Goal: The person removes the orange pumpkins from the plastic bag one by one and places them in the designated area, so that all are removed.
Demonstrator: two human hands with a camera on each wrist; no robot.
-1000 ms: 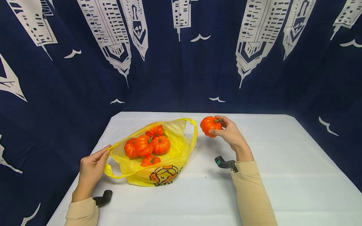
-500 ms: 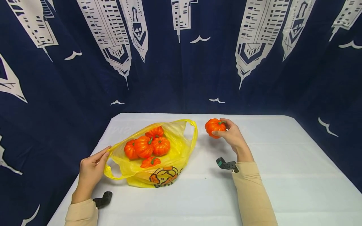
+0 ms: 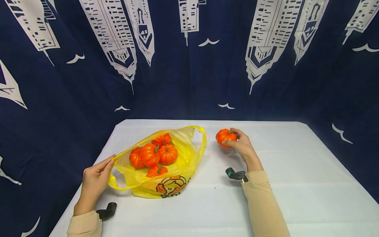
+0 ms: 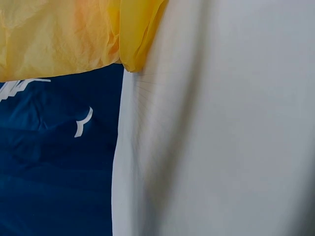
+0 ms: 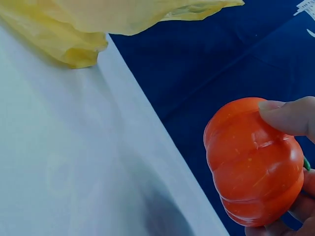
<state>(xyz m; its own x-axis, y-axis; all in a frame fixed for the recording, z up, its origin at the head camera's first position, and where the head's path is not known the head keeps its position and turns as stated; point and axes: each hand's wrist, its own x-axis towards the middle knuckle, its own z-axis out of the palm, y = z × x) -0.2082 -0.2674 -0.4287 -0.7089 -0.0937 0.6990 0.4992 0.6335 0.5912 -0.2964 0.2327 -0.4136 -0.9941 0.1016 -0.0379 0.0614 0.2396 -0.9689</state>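
My right hand [image 3: 245,144] holds a small orange pumpkin [image 3: 225,138] with a green stem, thumb on the near side and fingers behind. In the right wrist view the same pumpkin [image 5: 253,162] shows its ribbed side, with the thumb [image 5: 290,115] pressed against it. To the left, a yellow plastic bag [image 3: 185,163] lies with its mouth spread wide. Several orange pumpkins [image 3: 150,154] sit inside it. My left hand [image 3: 95,177] pinches the bag's left handle edge between thumb and fingers. The left wrist view catches only part of the bag [image 4: 59,37], not the hand.
A white-covered table [image 3: 296,184] carries everything. Behind it hangs a dark blue curtain [image 3: 189,79] with white building prints. The bag's right handle loop [image 3: 203,141] stands up on the side facing the held pumpkin. Each wrist wears a black camera mount [image 3: 236,173].
The right hand with its pumpkin has shifted a little to the right and lower, away from the bag. The left hand and the bag have stayed nearly still.
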